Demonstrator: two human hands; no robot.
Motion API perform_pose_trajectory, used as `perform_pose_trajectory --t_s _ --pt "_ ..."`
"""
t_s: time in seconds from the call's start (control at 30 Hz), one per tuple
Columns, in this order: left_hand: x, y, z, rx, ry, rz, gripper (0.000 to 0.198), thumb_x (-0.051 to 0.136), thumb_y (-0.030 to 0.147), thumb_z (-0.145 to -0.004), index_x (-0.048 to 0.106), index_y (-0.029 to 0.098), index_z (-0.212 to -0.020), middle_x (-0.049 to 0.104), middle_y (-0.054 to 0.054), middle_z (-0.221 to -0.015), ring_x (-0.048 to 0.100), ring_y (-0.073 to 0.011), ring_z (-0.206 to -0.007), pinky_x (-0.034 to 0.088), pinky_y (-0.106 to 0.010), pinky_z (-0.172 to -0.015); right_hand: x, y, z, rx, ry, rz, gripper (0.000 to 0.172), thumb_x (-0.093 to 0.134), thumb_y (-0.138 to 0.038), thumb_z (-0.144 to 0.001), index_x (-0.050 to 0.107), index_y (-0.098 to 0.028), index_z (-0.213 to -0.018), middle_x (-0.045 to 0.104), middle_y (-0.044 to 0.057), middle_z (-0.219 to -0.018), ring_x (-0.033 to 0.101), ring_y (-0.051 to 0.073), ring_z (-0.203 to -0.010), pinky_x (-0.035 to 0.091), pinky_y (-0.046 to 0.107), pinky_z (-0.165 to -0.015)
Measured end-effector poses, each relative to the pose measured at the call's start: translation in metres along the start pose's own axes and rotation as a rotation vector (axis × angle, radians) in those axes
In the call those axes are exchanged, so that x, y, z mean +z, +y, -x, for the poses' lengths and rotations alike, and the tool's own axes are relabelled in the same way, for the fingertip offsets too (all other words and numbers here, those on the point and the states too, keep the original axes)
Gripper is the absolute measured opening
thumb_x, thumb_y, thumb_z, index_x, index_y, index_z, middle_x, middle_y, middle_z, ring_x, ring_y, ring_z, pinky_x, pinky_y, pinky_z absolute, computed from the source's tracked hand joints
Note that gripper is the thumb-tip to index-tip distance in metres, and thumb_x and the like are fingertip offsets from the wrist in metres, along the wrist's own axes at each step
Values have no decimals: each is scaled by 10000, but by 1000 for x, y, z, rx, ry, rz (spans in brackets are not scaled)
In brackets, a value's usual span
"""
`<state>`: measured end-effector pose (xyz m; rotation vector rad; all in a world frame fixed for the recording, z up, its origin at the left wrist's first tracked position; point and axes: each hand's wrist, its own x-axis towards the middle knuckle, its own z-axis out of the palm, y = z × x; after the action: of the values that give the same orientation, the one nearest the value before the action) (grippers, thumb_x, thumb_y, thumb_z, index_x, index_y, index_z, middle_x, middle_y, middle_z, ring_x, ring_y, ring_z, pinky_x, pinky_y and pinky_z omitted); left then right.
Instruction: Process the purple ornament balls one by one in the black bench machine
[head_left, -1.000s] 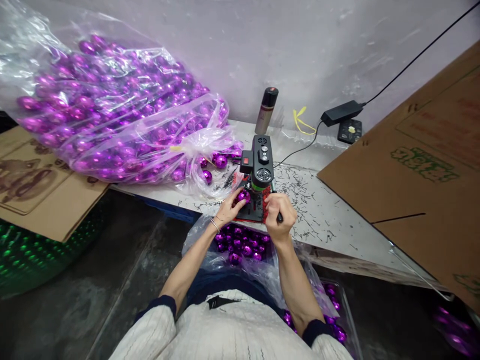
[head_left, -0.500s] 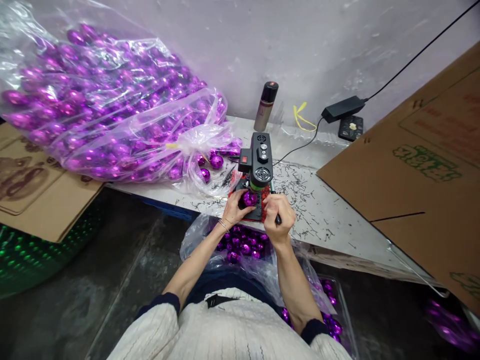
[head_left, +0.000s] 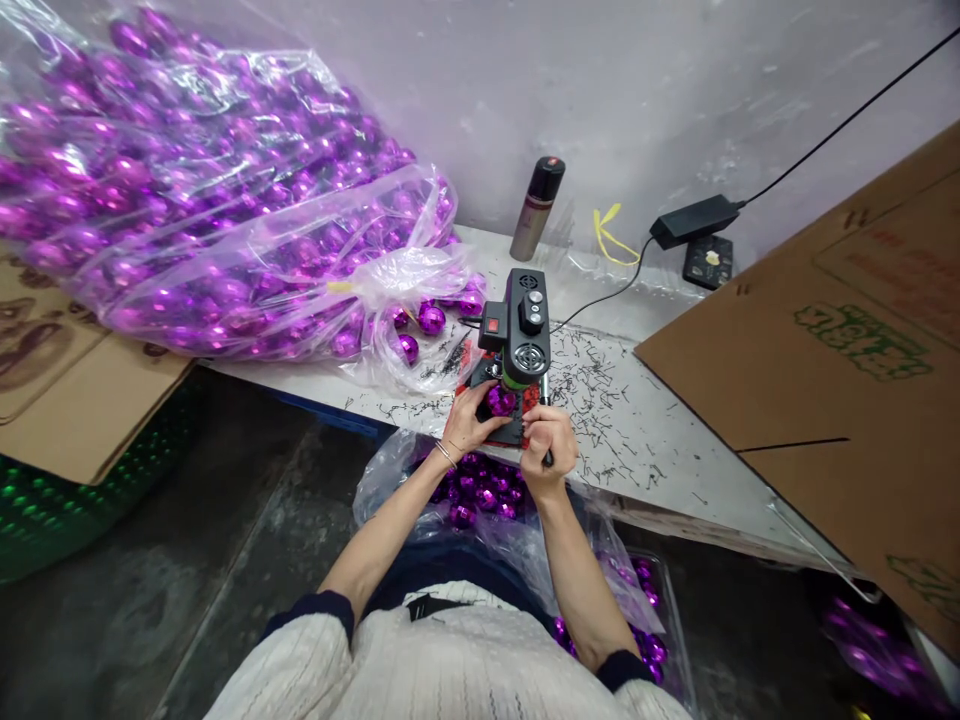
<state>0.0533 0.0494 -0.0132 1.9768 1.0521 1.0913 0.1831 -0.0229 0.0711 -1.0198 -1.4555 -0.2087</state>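
A shiny purple faceted ball ornament (head_left: 501, 400) is gripped between the thumb and fingers of my left hand (head_left: 469, 420). It sits under the head of a small black bench machine (head_left: 528, 325) with a red switch and a red-edged base. My right hand (head_left: 550, 446) is wrapped around the black-ended lever (head_left: 546, 390) on the machine's right side. The contact between the ball's top and the machine head is partly hidden. In a plastic bag (head_left: 375, 490) below the table edge, just under my hands, lie several more purple balls (head_left: 487, 497).
A large clear bag of purple balls (head_left: 225, 210) fills the left side, with loose balls (head_left: 431, 318) near its tied neck. Behind the machine stands a spray can (head_left: 538, 210). A power adapter (head_left: 694, 220), dark scraps (head_left: 600, 400) and a cardboard box (head_left: 817, 380) are on the right.
My right hand has come slightly down and left with the lever. My left hand stays on the ball at the machine. The whole view has shifted a little.
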Motion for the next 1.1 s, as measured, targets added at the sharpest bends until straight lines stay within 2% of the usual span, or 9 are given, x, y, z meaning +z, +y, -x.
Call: perform_pose_trajectory --t_s 0.2,0.43,0.6,0.67,0.8,0.97,1.03,1.1 --pt "1 0 1 -8 7 -7 672 779 509 -839 572 190 -1393 682 -147 -1333 647 -318 -1244 489 -486 -1094 7 11 10 -27 55 -17 264 420 -276 -1023 514 -233 -780 619 15 -754 597 149 -674 487 350 -702" --pt "3 -2 0 -14 10 0 667 790 503 -830 580 190 -1380 688 -149 -1325 651 -319 -1236 495 -493 -1088 11 16 18 -15 72 -32 279 382 -293 -1031 501 -235 -786 604 6 -777 626 152 -679 507 362 -719" --pt "3 -3 0 -20 9 12 657 797 495 -823 588 196 -1370 699 -141 -1300 670 -316 -1197 509 -494 -1068 10 19 19 -127 -5 -5 247 407 -240 -1015 514 -238 -792 608 4 -769 610 154 -674 493 351 -698" --pt "3 -4 0 -15 8 20 672 807 497 -813 591 183 -1366 701 -148 -1293 671 -321 -1193 511 -498 -1064 9 14 12 -111 13 -15 263 406 -228 -1012 505 -239 -769 598 1 -751 586 150 -655 475 337 -671" --pt "3 -4 -2 -17 8 21 702 817 510 -800 586 169 -1368 692 -162 -1312 658 -332 -1219 495 -511 -1083 5 -6 -20 46 91 -15 304 421 -194 -1003 497 -237 -711 561 -8 -671 557 144 -615 423 317 -596" --pt "0 2 -4 -4 16 -10 666 781 514 -832 578 186 -1376 684 -164 -1326 648 -337 -1238 474 -546 -1103 1 -28 -54 200 68 -22 352 435 -230 -1013 482 -236 -664 522 -11 -627 536 142 -601 421 326 -600" --pt "-1 9 7 47 39 -68 646 745 498 -867 557 191 -1404 666 -167 -1353 626 -335 -1277 438 -563 -1142 0 -30 -57 203 61 -18 357 435 -245 -1015 486 -236 -661 528 -9 -630 541 144 -608 429 329 -607" --pt "0 17 29 152 18 -155 603 693 450 -912 533 204 -1439 638 -168 -1395 596 -324 -1324 405 -567 -1173 -1 -29 -54 186 50 -17 350 432 -240 -1014 497 -236 -671 547 -6 -642 562 148 -628 441 330 -621"
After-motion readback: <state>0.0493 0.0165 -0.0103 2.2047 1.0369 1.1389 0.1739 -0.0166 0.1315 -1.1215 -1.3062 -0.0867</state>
